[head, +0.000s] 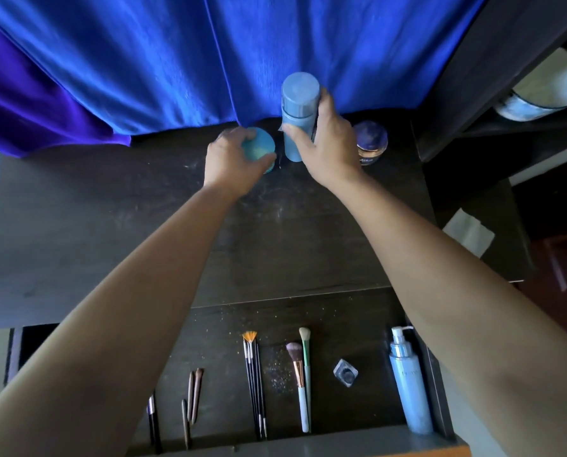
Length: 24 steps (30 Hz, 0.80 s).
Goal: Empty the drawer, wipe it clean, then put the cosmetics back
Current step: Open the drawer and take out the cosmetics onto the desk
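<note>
Blue bottle (300,122): upright, long axis vertical, cap up, over the tabletop (77,225) beyond the open drawer (358,324). Can't tell if its base touches down. Right hand (328,146) is wrapped round it. Left hand (229,159) grips the teal jar (258,146), also beyond the drawer.

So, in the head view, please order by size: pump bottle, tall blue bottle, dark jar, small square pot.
pump bottle and tall blue bottle: similar; the first is nearer, so unranked
dark jar
small square pot
</note>
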### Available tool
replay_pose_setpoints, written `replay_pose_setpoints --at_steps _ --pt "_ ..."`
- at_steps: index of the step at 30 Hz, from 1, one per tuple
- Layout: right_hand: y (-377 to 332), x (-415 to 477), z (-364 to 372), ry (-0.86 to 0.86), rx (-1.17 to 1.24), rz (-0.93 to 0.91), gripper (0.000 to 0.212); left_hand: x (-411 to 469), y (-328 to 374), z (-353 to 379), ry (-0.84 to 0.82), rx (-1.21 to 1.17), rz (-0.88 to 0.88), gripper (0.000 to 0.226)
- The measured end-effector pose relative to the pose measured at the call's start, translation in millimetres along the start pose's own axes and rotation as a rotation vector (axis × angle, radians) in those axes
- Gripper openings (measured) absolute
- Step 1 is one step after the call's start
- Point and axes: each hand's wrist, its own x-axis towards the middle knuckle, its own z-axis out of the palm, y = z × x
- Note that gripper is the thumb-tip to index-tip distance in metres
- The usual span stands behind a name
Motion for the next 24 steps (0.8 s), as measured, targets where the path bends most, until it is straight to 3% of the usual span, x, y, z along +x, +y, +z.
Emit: replay_pose_setpoints --at_steps 3,9,12,16,24 --pt "-0.2 -2.7 4.1 0.014 0.011 0.000 0.072 -1.2 -3.2 2.8 0.029 -0.066 0.002 0.057" --pt "-2.8 -9.8 0.6 -0.041 0.041 0.111 0.076 -8.1 -0.4 2.1 -0.048 0.125 0.021 0.063" --pt "2.8 -45.3 -11.1 -0.009 0.084 0.116 0.084 -47.2 1.3 4.2 0.006 0.151 0.050 0.068" --pt "8.8 -133.0 -37.0 0.106 0.113 0.068 0.063 -138.1 -10.7 14.8 0.090 0.067 0.096 0.062" --pt "15.0 -276.8 -79.8 -0.144 -0.112 0.323 0.056 -285.0 -22.9 41.4 -0.149 0.054 -0.044 0.060"
